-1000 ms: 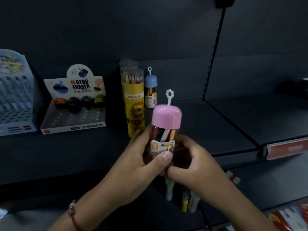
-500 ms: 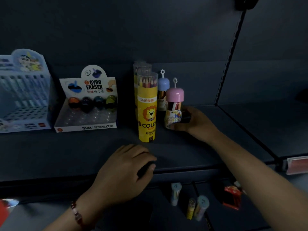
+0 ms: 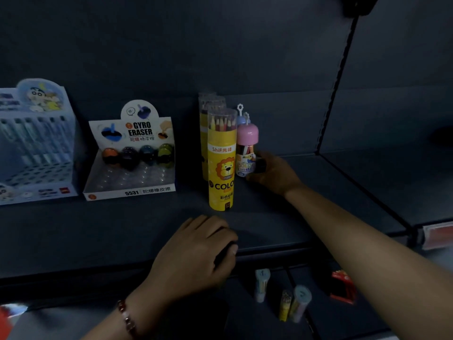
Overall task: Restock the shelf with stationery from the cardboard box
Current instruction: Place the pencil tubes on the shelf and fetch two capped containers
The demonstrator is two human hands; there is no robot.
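pink-capped pencil jar (image 3: 246,153): upright on the dark shelf (image 3: 147,224), just right of the front yellow tube, touching or nearly so; pink dome cap with white loop on top, clear body showing coloured pencils, printed label on lower half.
right hand (image 3: 272,171): reaches in from lower right, fingers curled round the jar's lower right side, gripping it; base of jar looks set down on shelf, can't tell for sure.
left hand (image 3: 196,251): palm down at the shelf's front edge, fingers bent over the lip, thumb tip on the edge; seems to hold nothing, underside hidden; beaded bracelet (image 3: 126,317) on wrist.
blue-capped jar (image 3: 241,117): directly behind pink one, mostly hidden, only blue cap and white loop show.
yellow pencil tube (image 3: 221,160): upright, lion print, clear lid with pencil tips visible; two more like tubes lined up behind it.
gyro eraser display box (image 3: 133,155): left of the tubes, well apart, four round erasers in back row, front rows bare.
blue pen display (image 3: 34,143): far left, cartoon header card, pens standing in rows.
lower shelf (image 3: 269,315): below, dim; a few small capped tubes (image 3: 294,303) lying or leaning, red pack (image 3: 343,287) to the right.
price rail (image 3: 436,234): red strip at right edge, blurred.
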